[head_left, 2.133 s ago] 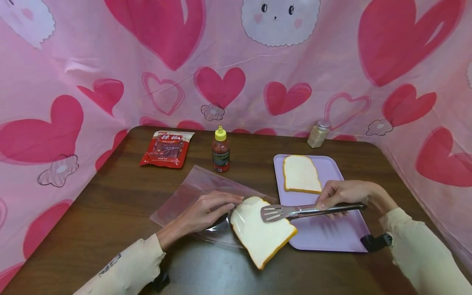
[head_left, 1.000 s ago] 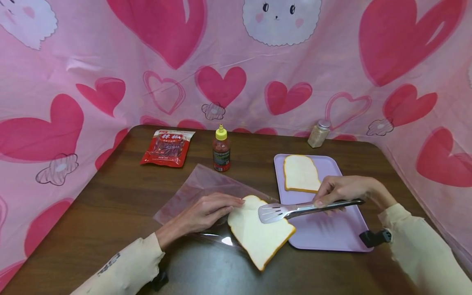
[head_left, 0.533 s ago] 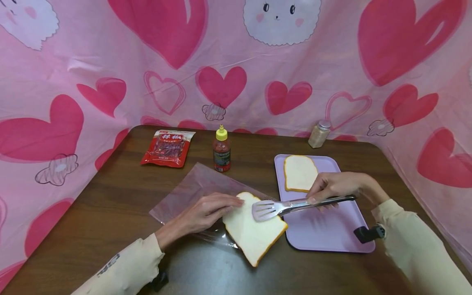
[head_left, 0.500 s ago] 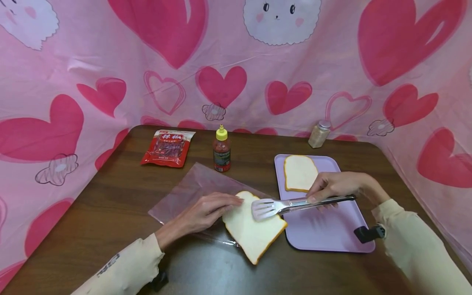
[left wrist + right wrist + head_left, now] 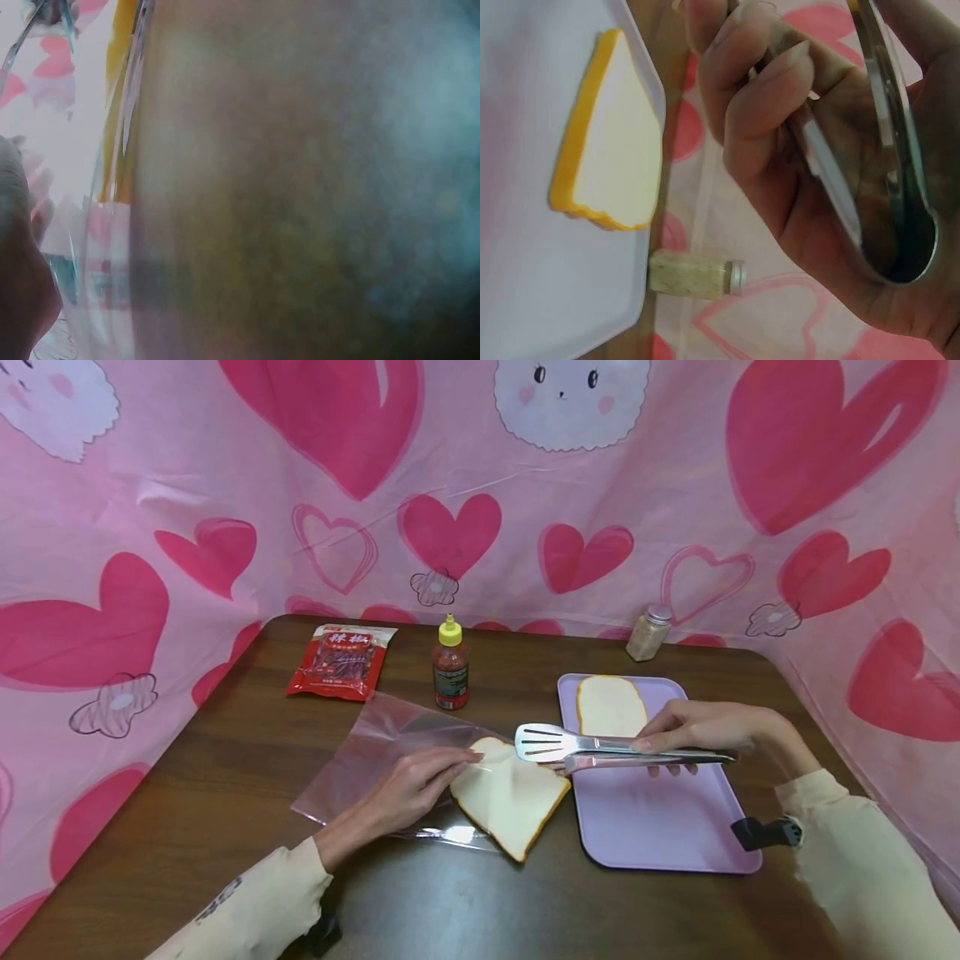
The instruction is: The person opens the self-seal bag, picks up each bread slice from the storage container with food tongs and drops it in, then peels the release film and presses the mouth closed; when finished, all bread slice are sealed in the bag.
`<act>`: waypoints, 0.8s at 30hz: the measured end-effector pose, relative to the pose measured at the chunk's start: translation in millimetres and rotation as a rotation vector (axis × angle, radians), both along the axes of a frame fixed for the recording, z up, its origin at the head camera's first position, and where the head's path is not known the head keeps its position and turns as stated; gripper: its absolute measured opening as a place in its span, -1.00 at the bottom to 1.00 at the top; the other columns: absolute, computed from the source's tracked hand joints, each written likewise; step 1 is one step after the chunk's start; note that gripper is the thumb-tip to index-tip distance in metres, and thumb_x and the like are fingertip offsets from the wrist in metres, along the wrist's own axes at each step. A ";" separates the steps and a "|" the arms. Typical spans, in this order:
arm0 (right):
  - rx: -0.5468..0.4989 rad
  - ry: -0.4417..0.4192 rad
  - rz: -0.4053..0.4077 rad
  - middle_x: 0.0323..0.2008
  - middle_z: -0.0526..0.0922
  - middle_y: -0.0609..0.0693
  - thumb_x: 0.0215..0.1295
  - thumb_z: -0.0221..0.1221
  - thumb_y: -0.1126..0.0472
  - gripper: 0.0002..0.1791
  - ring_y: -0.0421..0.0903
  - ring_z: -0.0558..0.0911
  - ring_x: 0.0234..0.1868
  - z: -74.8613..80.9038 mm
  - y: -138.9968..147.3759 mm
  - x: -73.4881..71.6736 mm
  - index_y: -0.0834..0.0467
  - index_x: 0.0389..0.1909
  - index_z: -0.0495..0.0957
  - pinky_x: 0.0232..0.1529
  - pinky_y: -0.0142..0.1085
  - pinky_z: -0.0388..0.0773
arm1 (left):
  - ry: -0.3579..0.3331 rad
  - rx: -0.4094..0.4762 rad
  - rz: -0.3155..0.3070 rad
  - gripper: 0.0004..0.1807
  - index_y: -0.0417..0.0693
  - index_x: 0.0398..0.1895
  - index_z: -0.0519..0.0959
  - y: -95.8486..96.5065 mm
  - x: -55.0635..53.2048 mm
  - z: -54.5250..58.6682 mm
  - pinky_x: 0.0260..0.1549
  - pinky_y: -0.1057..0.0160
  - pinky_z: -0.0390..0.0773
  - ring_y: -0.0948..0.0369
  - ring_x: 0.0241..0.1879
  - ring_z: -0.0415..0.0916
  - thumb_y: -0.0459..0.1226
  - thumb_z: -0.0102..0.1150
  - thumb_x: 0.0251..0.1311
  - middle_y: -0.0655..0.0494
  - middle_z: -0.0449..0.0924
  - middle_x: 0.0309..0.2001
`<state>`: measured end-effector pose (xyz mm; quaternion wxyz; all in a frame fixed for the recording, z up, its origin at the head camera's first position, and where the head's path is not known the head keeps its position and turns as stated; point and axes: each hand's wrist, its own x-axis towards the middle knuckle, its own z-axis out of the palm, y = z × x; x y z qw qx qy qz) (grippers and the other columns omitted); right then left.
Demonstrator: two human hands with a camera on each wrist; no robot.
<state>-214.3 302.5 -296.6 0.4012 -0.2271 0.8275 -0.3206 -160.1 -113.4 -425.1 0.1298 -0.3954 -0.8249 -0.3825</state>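
Note:
My left hand [image 5: 411, 787] pinches the edge of a clear plastic bag [image 5: 348, 768] that lies on the table. A white bread slice [image 5: 513, 802] with a brown crust sits partly inside the bag, film shining over its upper left part. My right hand [image 5: 697, 731] grips metal tongs [image 5: 611, 745] with slotted ends; they stand spread, one end over the slice's top right edge, nothing between them. In the right wrist view the fingers wrap round the tongs [image 5: 915, 217]. Blurred film and a strip of yellow crust [image 5: 120, 135] fill part of the left wrist view.
On the right lies a lilac tray [image 5: 667, 839] bearing a second bread slice [image 5: 609, 706]. Behind it stands a small spice jar [image 5: 648, 635]. A red sauce bottle [image 5: 451, 672] with a yellow cap and a red food packet [image 5: 341, 662] are at the back.
The slice has slid left and away from me, further into the bag. The tongs have come off it, rising and spreading. My left hand has barely shifted.

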 end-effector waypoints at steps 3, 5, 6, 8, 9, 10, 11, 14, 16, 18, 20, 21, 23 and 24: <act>0.034 0.023 -0.013 -0.36 0.70 0.03 0.57 0.11 0.04 -0.61 -0.20 0.59 -0.40 2.6 1.9 2.7 0.29 -0.03 0.72 -0.45 -0.35 0.58 | 0.004 -0.016 0.062 -0.75 -0.15 0.12 0.72 0.0 0.6 -0.1 0.14 0.04 0.72 0.08 0.15 0.73 -0.42 0.22 0.46 0.02 0.79 0.09; 0.044 0.020 -0.016 -0.36 0.69 0.05 0.57 0.11 0.04 -0.62 -0.21 0.58 -0.41 2.2 3.0 4.3 0.28 -0.02 0.71 -0.45 -0.36 0.58 | 0.006 -0.022 0.091 -0.74 -0.13 0.12 0.73 0.0 0.6 -1.0 0.12 0.03 0.72 0.10 0.13 0.73 -0.41 0.24 0.45 0.04 0.80 0.08; 0.046 0.013 -0.020 -0.36 0.68 0.05 0.57 0.11 0.04 -0.62 -0.21 0.58 -0.41 1.6 3.7 5.1 0.28 -0.02 0.70 -0.45 -0.36 0.58 | 0.010 -0.023 0.100 -0.74 -0.12 0.13 0.73 0.3 0.6 -1.3 0.12 0.03 0.72 0.10 0.12 0.74 -0.41 0.24 0.45 0.04 0.80 0.08; 0.041 -0.004 -0.022 -0.36 0.67 0.05 0.58 0.10 0.04 -0.62 -0.21 0.57 -0.42 -0.1 5.6 6.6 0.28 -0.02 0.69 -0.47 -0.37 0.56 | 0.013 -0.020 0.111 -0.74 -0.12 0.13 0.73 0.7 0.9 -1.9 0.12 0.02 0.72 0.10 0.12 0.74 -0.41 0.24 0.45 0.03 0.80 0.08; 0.036 -0.012 -0.024 -0.37 0.67 0.04 0.59 0.09 0.04 -0.62 -0.21 0.57 -0.43 -1.2 7.0 7.3 0.29 -0.03 0.68 -0.47 -0.38 0.54 | 0.018 -0.019 0.116 -0.73 -0.12 0.13 0.73 1.1 1.0 -2.0 0.12 0.02 0.72 0.09 0.12 0.74 -0.41 0.23 0.45 0.03 0.80 0.08; 0.029 -0.022 -0.025 -0.38 0.67 0.03 0.59 0.08 0.05 -0.61 -0.21 0.57 -0.43 -2.0 8.7 8.0 0.30 -0.03 0.68 -0.48 -0.39 0.53 | 0.021 -0.018 0.120 -0.73 -0.13 0.14 0.73 1.4 1.1 -2.2 0.12 0.01 0.72 0.08 0.12 0.74 -0.41 0.23 0.45 0.02 0.80 0.09; 0.022 -0.030 -0.028 -0.38 0.66 0.01 0.60 0.07 0.05 -0.61 -0.21 0.56 -0.43 -2.9 10.8 8.6 0.31 -0.02 0.67 -0.49 -0.40 0.52 | 0.022 -0.017 0.124 -0.73 -0.13 0.14 0.72 1.6 1.3 -2.4 0.12 0.00 0.72 0.07 0.13 0.74 -0.40 0.23 0.46 0.02 0.79 0.09; -0.008 -0.053 -0.032 -0.38 0.66 -0.01 0.61 0.02 0.06 -0.59 -0.22 0.57 -0.42 -5.6 18.6 10.3 0.34 0.02 0.64 -0.49 -0.40 0.52 | 0.022 0.000 0.135 -0.72 -0.15 0.16 0.72 1.8 1.8 -3.1 0.11 0.00 0.72 0.06 0.13 0.74 -0.40 0.22 0.46 0.01 0.79 0.10; -0.023 -0.072 -0.055 -0.37 0.67 -0.02 0.61 0.01 0.05 -0.56 -0.21 0.58 -0.40 -7.3 24.9 11.9 0.35 0.08 0.63 -0.46 -0.40 0.54 | 0.021 0.034 0.133 -0.72 -0.18 0.15 0.71 1.6 1.7 -3.6 0.10 0.00 0.73 0.06 0.13 0.75 -0.42 0.23 0.45 -0.02 0.79 0.10; -0.031 -0.092 -0.081 -0.35 0.67 -0.01 0.60 0.00 0.04 -0.53 -0.19 0.59 -0.38 -9.5 30.8 13.6 0.36 0.12 0.62 -0.43 -0.40 0.56 | 0.036 0.073 0.127 -0.72 -0.20 0.14 0.72 1.4 1.4 -3.9 0.07 0.01 0.74 0.06 0.11 0.75 -0.46 0.23 0.43 -0.03 0.80 0.08; -0.032 -0.109 -0.120 -0.33 0.67 0.01 0.58 0.02 0.02 -0.51 -0.17 0.60 -0.35 -11.6 36.1 15.9 0.35 0.16 0.62 -0.38 -0.38 0.58 | 0.059 0.110 0.118 -0.72 -0.21 0.12 0.72 1.2 0.9 -3.7 0.06 0.01 0.75 0.06 0.08 0.76 -0.49 0.25 0.40 -0.04 0.80 0.07; -0.029 -0.114 -0.132 -0.32 0.67 0.01 0.57 0.02 0.02 -0.51 -0.16 0.61 -0.34 -12.6 38.2 17.0 0.34 0.16 0.62 -0.37 -0.37 0.59 | 0.070 0.121 0.119 -0.71 -0.20 0.12 0.72 1.2 1.0 -3.4 0.05 0.00 0.75 0.06 0.07 0.76 -0.49 0.25 0.39 -0.03 0.80 0.07; -0.025 -0.117 -0.144 -0.32 0.67 0.03 0.58 0.02 0.01 -0.50 -0.16 0.60 -0.33 -14.6 41.4 19.2 0.34 0.16 0.62 -0.35 -0.36 0.60 | 0.093 0.136 0.121 -0.70 -0.19 0.11 0.72 1.3 1.2 -2.9 0.06 -0.01 0.74 0.06 0.06 0.76 -0.51 0.27 0.37 -0.03 0.80 0.07; -0.023 -0.114 -0.154 -0.31 0.67 0.03 0.58 0.03 0.01 -0.50 -0.16 0.60 -0.33 -15.2 42.9 20.5 0.33 0.16 0.63 -0.35 -0.36 0.61 | 0.098 0.141 0.124 -0.70 -0.18 0.11 0.72 1.2 1.5 -2.9 0.07 -0.01 0.74 0.06 0.06 0.76 -0.51 0.27 0.36 -0.03 0.80 0.07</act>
